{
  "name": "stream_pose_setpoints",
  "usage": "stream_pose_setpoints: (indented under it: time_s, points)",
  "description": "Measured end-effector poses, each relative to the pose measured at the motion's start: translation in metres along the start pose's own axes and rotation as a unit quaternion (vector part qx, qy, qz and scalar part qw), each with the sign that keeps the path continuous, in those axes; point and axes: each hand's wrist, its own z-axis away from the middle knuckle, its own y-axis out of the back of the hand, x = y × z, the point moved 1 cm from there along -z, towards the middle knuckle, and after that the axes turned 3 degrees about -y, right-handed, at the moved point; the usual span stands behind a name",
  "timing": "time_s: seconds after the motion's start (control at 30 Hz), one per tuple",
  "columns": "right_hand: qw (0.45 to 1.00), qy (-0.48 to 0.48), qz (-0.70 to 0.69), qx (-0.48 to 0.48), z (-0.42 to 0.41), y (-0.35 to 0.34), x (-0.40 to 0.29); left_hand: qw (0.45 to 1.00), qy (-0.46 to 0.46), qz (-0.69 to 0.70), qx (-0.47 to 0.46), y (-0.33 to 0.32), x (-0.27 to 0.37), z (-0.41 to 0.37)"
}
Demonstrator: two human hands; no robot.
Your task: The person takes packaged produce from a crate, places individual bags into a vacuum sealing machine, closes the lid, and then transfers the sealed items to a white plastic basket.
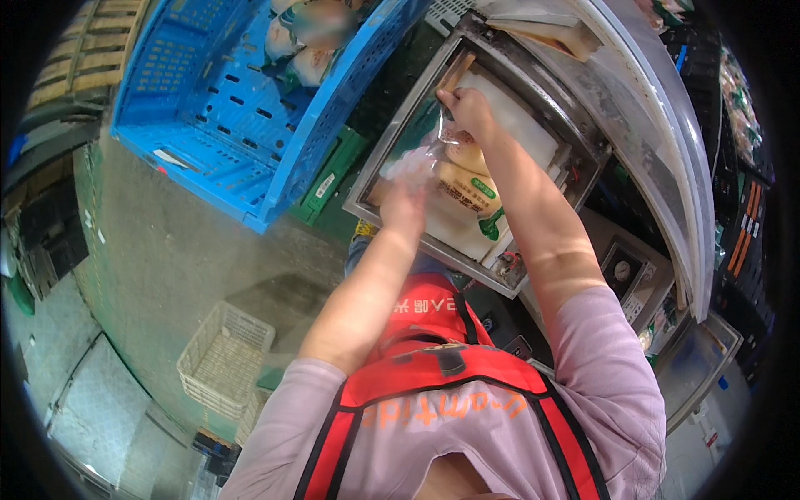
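Observation:
A printed clear plastic bag of pale meat (pixel 465 181), which looks like dressed poultry, lies on the white bed (pixel 525 119) of a chamber vacuum sealer (pixel 375 187). The bag bears writing and has green ends. With its thumb and fingers, my right hand (pixel 467 111) pinches the bag's far edge, close to a tan bar along the chamber's side. My left hand (pixel 405 194) grips the bag's near left part; its fingers are blurred and partly lost in the shiny film. Above the chamber, to the right, stands the raised clear lid (pixel 650 125).
A blue perforated crate (pixel 237 125) holding several bagged pieces (pixel 309 47) stands at the left, beside a green crate (pixel 328 178). A cream basket (pixel 225 359) is on the floor. The sealer's pressure gauge (pixel 622 270) is at the right. Wooden slats (pixel 87 47) show far left.

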Motion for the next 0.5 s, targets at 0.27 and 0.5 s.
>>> stream_pose_setpoints:
  time_s: [0.27,0.5]
  points:
    - [0.977,0.078,0.152,0.126,0.020,-0.004,-0.020,0.999,0.007,0.029,0.017,0.002,-0.003,-0.007]
    - [0.943,0.197,0.190,0.192,0.016,-0.002,-0.028,1.000,-0.009,0.022,-0.010,0.001,0.000,-0.008]
